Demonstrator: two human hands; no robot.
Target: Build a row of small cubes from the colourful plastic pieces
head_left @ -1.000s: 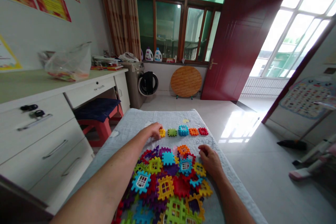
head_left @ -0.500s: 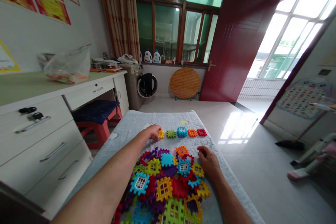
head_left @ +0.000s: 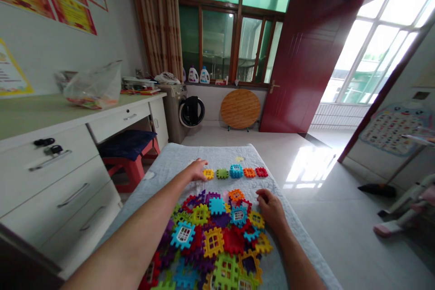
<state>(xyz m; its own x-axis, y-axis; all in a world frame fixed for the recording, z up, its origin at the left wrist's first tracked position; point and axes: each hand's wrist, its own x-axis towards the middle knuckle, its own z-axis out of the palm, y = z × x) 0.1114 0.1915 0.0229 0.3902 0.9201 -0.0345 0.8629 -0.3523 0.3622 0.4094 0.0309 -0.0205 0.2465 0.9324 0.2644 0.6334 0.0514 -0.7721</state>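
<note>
Yellow block [head_left: 208,174] sat at the left end of a short row on the cloth-covered bench [head_left: 176,156], just right of the nearer left hand [head_left: 195,170], whose fingers were parted, while the half-open right hand [head_left: 273,208] rested farther off.

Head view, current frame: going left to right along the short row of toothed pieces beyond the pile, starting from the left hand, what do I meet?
Left hand, yellow piece, green piece, blue piece, orange piece, red piece.
</note>
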